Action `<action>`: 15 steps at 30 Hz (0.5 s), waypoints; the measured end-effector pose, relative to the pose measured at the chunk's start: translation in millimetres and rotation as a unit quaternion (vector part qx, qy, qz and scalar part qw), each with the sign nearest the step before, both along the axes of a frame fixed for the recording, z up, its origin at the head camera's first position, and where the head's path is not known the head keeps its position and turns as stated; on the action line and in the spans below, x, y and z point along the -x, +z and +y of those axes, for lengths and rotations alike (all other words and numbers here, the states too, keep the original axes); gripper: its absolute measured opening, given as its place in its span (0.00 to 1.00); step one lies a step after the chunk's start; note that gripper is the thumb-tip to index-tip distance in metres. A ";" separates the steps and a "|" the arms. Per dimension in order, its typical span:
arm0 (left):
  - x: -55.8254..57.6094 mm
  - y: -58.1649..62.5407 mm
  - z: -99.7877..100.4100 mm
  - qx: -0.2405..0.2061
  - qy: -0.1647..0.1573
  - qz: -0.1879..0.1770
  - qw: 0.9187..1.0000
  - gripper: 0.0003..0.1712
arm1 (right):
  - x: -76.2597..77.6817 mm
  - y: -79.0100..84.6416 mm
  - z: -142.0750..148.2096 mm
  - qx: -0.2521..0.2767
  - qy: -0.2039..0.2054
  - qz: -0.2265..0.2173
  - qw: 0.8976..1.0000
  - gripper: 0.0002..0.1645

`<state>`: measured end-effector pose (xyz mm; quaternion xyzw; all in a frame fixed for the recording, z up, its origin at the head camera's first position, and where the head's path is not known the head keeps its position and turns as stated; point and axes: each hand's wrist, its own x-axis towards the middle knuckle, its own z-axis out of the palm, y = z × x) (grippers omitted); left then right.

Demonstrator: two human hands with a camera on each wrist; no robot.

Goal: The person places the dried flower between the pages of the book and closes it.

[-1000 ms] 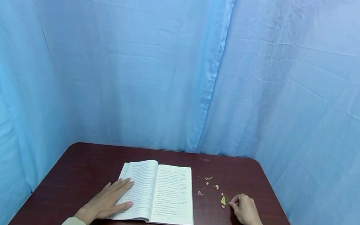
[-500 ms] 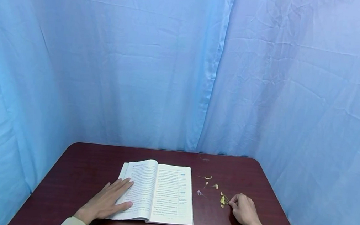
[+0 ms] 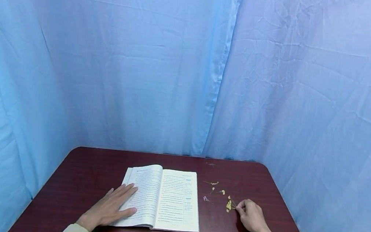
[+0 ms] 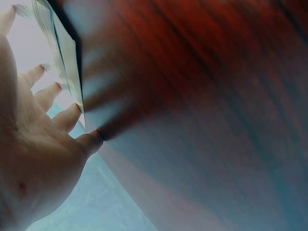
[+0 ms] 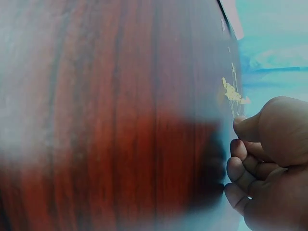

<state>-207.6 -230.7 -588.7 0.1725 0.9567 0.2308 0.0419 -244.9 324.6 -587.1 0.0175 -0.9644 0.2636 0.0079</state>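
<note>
An open book point(image 3: 176, 203) with printed pages lies on the dark red-brown table. On its left page rests my left hand point(image 3: 111, 204), fingers spread and straight; in the left wrist view the little finger reaches past the page edge. To the right of the book, my right hand point(image 3: 253, 218) pinches thin stems between thumb and forefinger. They belong to a yellow dried flower sprig point(image 3: 228, 205), whose blossoms point left, away from the fingers. The right wrist view shows the same dried flower sprig point(image 5: 231, 91) above the thumb, with the other fingers curled in.
Between book and right hand lie a purple dried flower point(image 3: 205, 199), a small pale flower point(image 3: 213, 189), a yellowish flower point(image 3: 223, 192) and a longer sprig point(image 3: 214, 183). A faint dark mark point(image 3: 211, 164) shows near the table's far edge. Blue curtains point(image 3: 162, 73) surround the table point(image 3: 98, 167).
The yellow flower heads at my right fingertips have shifted and turned slightly. My left hand and the book stay where they were.
</note>
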 end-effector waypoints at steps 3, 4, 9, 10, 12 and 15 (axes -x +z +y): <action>0.0 0.4 0.3 0.000 0.001 -0.003 1.000 0.49 | -0.2 3.6 -0.7 0.023 -0.010 -0.008 1.000 0.08; 0.0 0.6 0.4 0.000 0.002 -0.005 1.000 0.49 | -0.3 4.7 -0.9 0.029 -0.012 -0.008 0.999 0.08; -0.2 1.7 1.3 0.000 0.004 -0.012 1.000 0.49 | -0.3 8.9 -3.6 0.038 -0.018 -0.004 0.999 0.07; -0.4 2.0 1.5 0.000 0.004 -0.013 1.000 0.49 | -0.4 10.1 -5.0 0.041 -0.018 -0.004 0.999 0.07; -0.7 2.2 1.8 0.000 0.004 -0.013 1.000 0.49 | -0.2 12.3 -8.6 0.050 -0.017 -0.003 0.999 0.07; -1.2 2.5 2.1 0.001 0.004 -0.011 1.000 0.49 | -0.1 16.4 -16.9 0.070 -0.012 -0.004 0.997 0.07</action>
